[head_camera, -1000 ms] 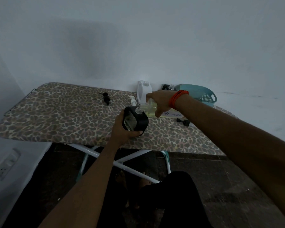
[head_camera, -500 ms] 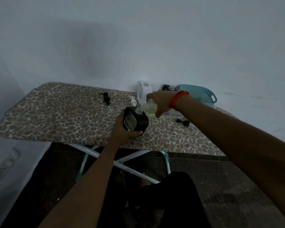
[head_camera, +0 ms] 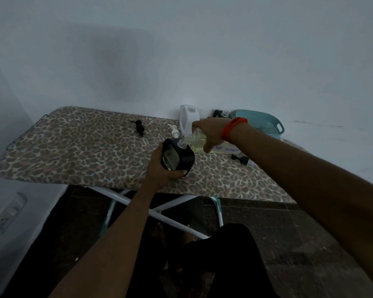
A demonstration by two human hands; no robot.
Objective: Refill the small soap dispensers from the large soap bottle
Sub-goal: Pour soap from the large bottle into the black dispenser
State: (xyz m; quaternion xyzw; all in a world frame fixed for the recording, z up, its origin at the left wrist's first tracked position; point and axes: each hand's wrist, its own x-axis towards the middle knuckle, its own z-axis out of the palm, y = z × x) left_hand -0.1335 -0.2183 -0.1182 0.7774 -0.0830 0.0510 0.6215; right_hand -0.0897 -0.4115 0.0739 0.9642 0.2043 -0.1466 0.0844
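Soap, pale yellow, shows through the large soap bottle (head_camera: pixel 198 142), which we have tipped on its side with the mouth down and to the left. Our right hand (head_camera: pixel 209 132) has it: fingers wrapped over the top of the bottle, thumb pointing down on the near side. The mouth meets the clear neck of the black dispenser (head_camera: pixel 178 159), and we cannot tell whether soap is running between them.

Our left hand (head_camera: pixel 159 166) is grasping that dispenser from the left and below, fingers curled under its base. The dispenser leans toward the bottle, just above the near part of the leopard-print ironing board (head_camera: pixel 73 151); whether its base touches the cover is hard to say.

An orange wristband (head_camera: pixel 233 129) sits on our right wrist. Below the wrist a white label (head_camera: pixel 226 149) reads "SH SOAP"; we cannot tell whether it is on the bottle or lying on the board.

Behind the bottle a white dispenser (head_camera: pixel 186 121) stands upright with no pump on it, and a white pump (head_camera: pixel 174 131) stands just to its left. Further left, a black pump (head_camera: pixel 140 128) lies on the cover, well apart from our hands. A second black pump (head_camera: pixel 240 159) lies on the right, near our forearm. At the far right end, against the wall, there is a teal basket (head_camera: pixel 265 123), with another black dispenser (head_camera: pixel 221 114) just beside it.
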